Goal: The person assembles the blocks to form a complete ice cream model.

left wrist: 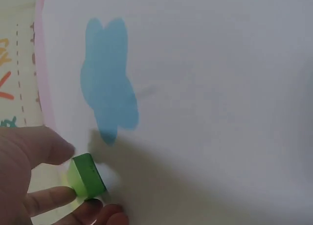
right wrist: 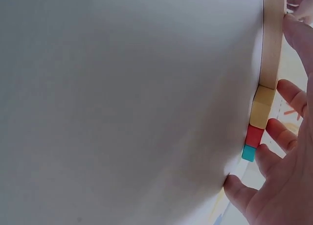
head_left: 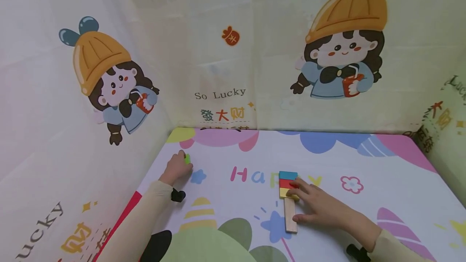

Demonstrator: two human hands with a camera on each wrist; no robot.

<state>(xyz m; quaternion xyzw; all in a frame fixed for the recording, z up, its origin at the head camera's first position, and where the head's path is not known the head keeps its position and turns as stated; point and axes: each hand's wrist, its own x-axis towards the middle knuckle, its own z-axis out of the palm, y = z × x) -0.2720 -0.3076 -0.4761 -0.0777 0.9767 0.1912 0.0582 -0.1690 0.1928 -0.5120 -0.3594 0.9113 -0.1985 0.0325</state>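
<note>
At the far left of the table, my left hand [head_left: 176, 168] pinches a small green block [left wrist: 88, 176] between thumb and fingers. Only a bit of that block shows past the fingers in the head view. Right of centre, a blue block [head_left: 288, 175], a red block [head_left: 286, 183] and a yellow block [head_left: 285, 193] lie side by side in a column. A plain wooden plank [head_left: 290, 215] runs from the yellow block toward me. Along the column's right side rests my right hand [head_left: 324, 206], fingers spread, with fingertips at the coloured blocks and the thumb by the plank.
The white tabletop [head_left: 320, 241] carries printed pictures and letters. Patterned cloth walls [head_left: 269, 51] rise behind and at both sides of it. A red edge strip [head_left: 125, 217] runs along the table's left side.
</note>
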